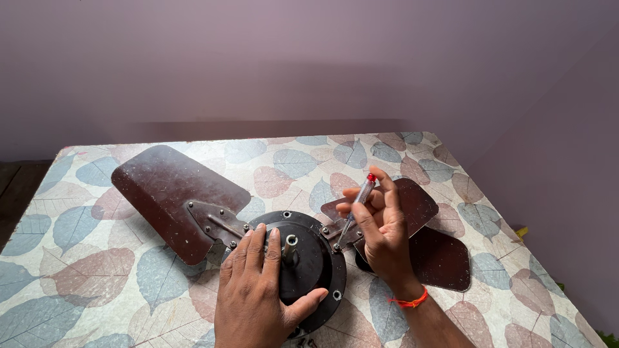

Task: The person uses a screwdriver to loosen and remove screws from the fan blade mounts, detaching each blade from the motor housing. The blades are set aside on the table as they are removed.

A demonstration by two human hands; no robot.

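Brown metal ceiling-fan assembly point(303, 258) near front edge of leaf-patterned table point(97, 277). Left hand point(258, 290) flat, steadying hub. Right hand point(380, 225) gripping clear-handled red-capped screwdriver point(360, 201), tip on blade-bracket screw point(336, 245). Step judged: screw turning. Next: steady downward pressure.

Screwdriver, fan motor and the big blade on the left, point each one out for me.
screwdriver point(362, 196), head view, on its clear handle below the red cap.
fan motor point(314, 258), head view, on the black housing right of the shaft.
left blade point(169, 187), head view, on the middle of its brown face.
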